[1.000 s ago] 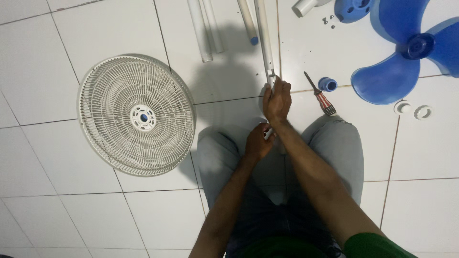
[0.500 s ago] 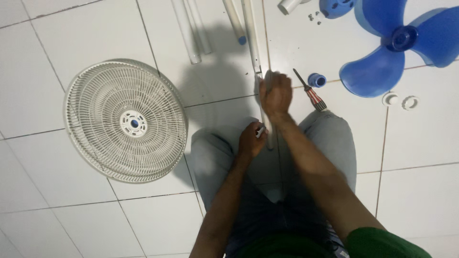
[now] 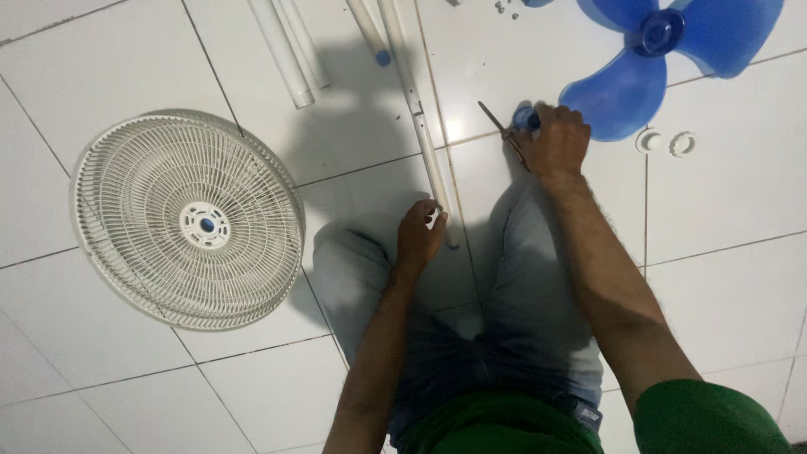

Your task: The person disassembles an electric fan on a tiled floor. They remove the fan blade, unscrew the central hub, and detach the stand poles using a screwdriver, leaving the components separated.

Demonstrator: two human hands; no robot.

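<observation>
Nearest to us, we are sitting on the white tiled floor (image 3: 731, 252) with our knees in grey trousers (image 3: 538, 252) spread apart. Between the knees, our left hand (image 3: 419, 231) is curling its fingers around the near end of a long white pole (image 3: 430, 164), which is lying on the tiles and running away from us toward the far edge. Further out and to the right, our right hand (image 3: 556, 139) is resting on the floor with its fingers closing over the handle of a screwdriver (image 3: 496, 120), whose thin shaft is pointing up and left; a small blue cap (image 3: 526, 118) is sitting just beside that hand, touching the fingers as far as we can tell. Off to the left, well apart from both hands, a round white fan grille (image 3: 187, 219) is lying flat. At the far right, a blue fan blade (image 3: 664, 50) is lying just beyond the right hand, with two small white rings (image 3: 664, 141) near it. At the far middle, several white tubes (image 3: 290, 50) are lying side by side.
</observation>
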